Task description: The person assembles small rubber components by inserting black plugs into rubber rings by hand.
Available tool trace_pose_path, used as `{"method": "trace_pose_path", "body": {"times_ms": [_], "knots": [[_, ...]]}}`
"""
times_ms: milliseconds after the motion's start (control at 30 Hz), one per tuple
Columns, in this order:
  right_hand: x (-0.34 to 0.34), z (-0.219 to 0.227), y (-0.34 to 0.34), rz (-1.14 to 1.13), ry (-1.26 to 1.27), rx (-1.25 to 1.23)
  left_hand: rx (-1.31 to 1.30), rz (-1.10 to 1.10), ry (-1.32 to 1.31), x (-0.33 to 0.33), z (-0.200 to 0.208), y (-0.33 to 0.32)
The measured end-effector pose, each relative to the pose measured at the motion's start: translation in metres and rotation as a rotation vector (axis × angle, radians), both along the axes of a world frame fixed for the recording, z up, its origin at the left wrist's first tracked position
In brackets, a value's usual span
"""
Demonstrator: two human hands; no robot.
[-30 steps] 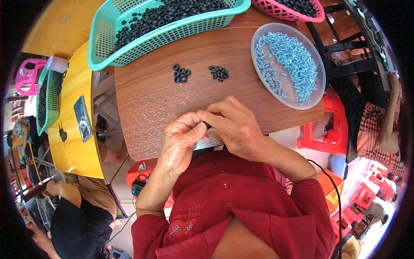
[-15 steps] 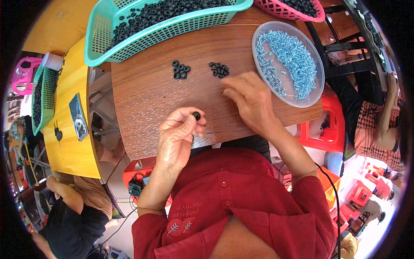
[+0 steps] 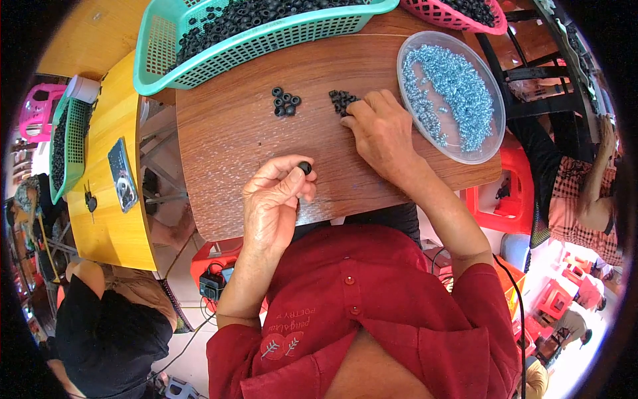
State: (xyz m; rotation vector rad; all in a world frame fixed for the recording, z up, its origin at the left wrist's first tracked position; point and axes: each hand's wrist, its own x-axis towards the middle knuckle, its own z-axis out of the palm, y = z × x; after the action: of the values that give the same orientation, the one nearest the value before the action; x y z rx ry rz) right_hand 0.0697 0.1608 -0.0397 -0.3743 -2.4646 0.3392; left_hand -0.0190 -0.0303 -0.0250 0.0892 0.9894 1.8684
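My left hand [image 3: 271, 196] is raised over the brown wooden table [image 3: 219, 146], pinching a small round black cap [image 3: 305, 167] between thumb and fingertips. My right hand [image 3: 385, 136] reaches down to a little pile of small black pieces [image 3: 339, 98]. Its fingers are curled, with the tips at the pile's right edge; what lies between them is too small to make out. Left of that pile, several round black caps [image 3: 286, 102], some showing open hollow ends, lie in a loose group.
A turquoise basket [image 3: 279, 48] full of black caps stands at the table's back. Far right are a clear round tub [image 3: 404, 83] of shiny blue-grey small parts and a pink basket [image 3: 458, 25]. A yellow table [image 3: 109, 229] with a phone [image 3: 122, 176] stands at left.
My right hand has moved to the pile of small black pieces, its fingertips now touching there. My left hand keeps the black cap in nearly the same place. The view has shifted slightly.
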Motion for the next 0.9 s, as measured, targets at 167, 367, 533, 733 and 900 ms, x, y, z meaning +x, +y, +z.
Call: {"method": "trace_pose_path", "body": {"times_ms": [167,367,533,733,900], "knots": [[0.002,0.000,-0.002,-0.014,-0.023,0.035,-0.005,0.010,-0.021,0.001,0.001,0.008],[0.027,0.018,-0.010,0.034,0.001,-0.065,0.035,0.014,0.013,-0.001,-0.005,0.014],[0.082,0.046,0.038,-0.172,-0.041,0.060,0.022,0.040,0.044,0.000,-0.006,0.014],[0.119,0.048,0.094,-0.317,-0.213,0.143,-0.002,-0.005,0.096,0.003,-0.005,0.022],[0.131,0.050,0.105,-0.270,-0.219,0.142,0.000,-0.007,0.104,0.003,-0.004,0.020]]}}
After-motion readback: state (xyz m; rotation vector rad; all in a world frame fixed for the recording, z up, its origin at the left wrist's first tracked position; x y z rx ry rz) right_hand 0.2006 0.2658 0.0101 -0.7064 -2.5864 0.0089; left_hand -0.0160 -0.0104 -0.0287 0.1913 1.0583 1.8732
